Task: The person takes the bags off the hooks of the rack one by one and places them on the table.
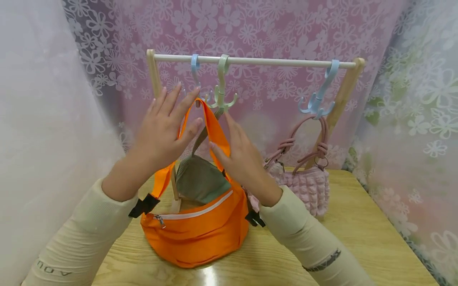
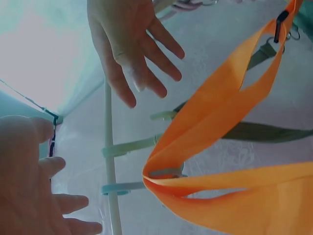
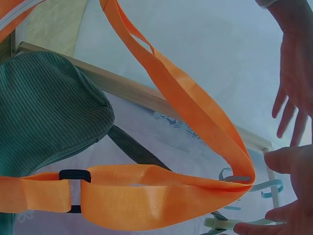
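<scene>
An orange bag [image 1: 200,234] hangs by its strap [image 1: 216,129] from the left blue hook [image 1: 195,71], as the wrist views show the strap [image 2: 210,112] [image 3: 190,103] looped over a prong. My left hand [image 1: 161,127], fingers spread and straight, is beside the strap's left side. On the other side my right hand [image 1: 245,155] has its fingers extended, near the strap; whether it touches is unclear. In the left wrist view the right hand [image 2: 134,44] is apart from the strap. Behind hangs a green corduroy bag [image 1: 200,178] from the green hook [image 1: 222,79].
A pink quilted bag [image 1: 309,186] hangs from the right blue hook [image 1: 323,89]. The hooks sit on a white rail [image 1: 272,61] between wooden posts, on a wooden table [image 1: 358,238]. Floral curtains surround the table.
</scene>
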